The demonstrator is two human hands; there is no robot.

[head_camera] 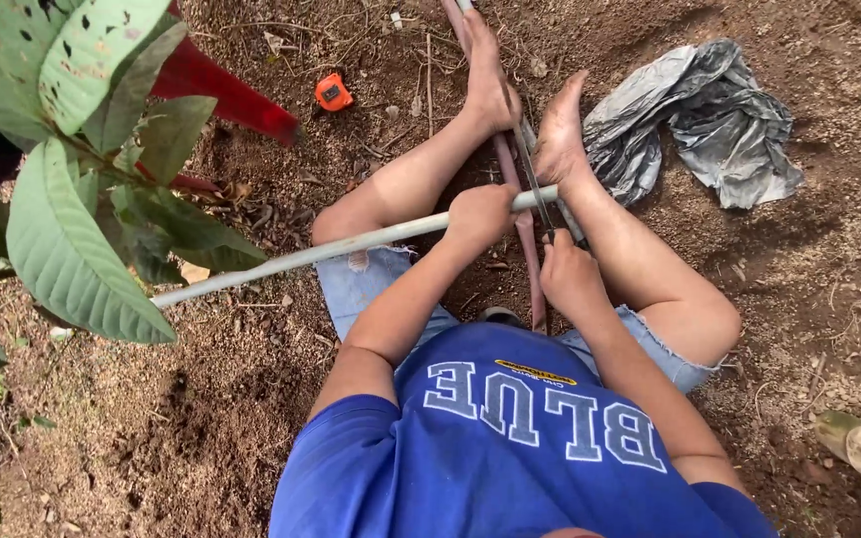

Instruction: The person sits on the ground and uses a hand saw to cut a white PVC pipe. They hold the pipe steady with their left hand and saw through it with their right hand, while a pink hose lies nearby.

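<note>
Bare brown soil point(201, 438), loose and crumbly, strewn with twigs and dry leaf bits. On it: 1 crumpled grey plastic sheet point(710, 120) at upper right, 1 small orange tape measure point(333, 93) near top centre.

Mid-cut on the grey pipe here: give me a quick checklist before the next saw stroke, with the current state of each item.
1. Left hand gripping the grey pipe beside the cut: ok.
2. Right hand on the hacksaw handle: ok.
3. Blade across the pipe, close to the left hand's fingers: not ok, little margin.
4. Bare feet resting next to the blade's path: not ok.
5. Long free end of the pipe supported: cannot tell, leaves hide it.
6. Depth of the cut: cannot tell, hidden by the hands.
</note>
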